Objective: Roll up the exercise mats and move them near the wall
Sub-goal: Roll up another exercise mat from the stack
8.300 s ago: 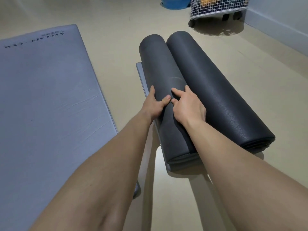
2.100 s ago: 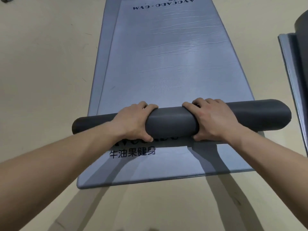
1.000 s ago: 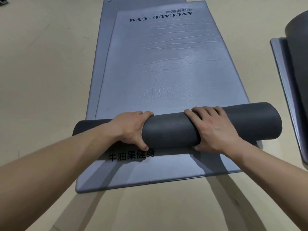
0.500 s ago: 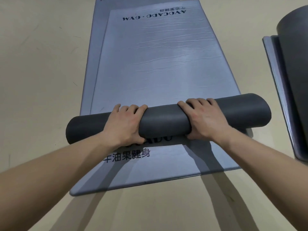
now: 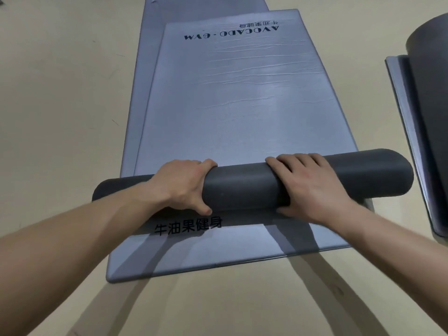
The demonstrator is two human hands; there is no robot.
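1. At the centre of the beige floor (image 5: pixel 60 117), a dark grey foam roll (image 5: pixel 242 187) lies crosswise on the grey-blue printed exercise mat (image 5: pixel 230 105) it is being wound from; a second grey-blue mat (image 5: pixel 135 98) lies beneath, showing along the 9 o'clock edge and beyond the far end at 12 o'clock.
2. Soft, springy and light is my guess: the roll should compress under pressure and loosen if released. Its matt skin looks grippy, not slick.
3. Best hold is on top, both sides of the middle, so the ends stay level; at present the 3 o'clock end looks fatter.
4. Left hand (image 5: pixel 184 185) is curled and clamped over the roll, thumb under its near side.
5. Right hand (image 5: pixel 308 187) is spread flatter on top, fingers together, thumb tucked at the near edge, pressing down.
6. Toward 3 o'clock, a finished dark roll (image 5: pixel 431 57) sits on another flat mat (image 5: pixel 407 122).
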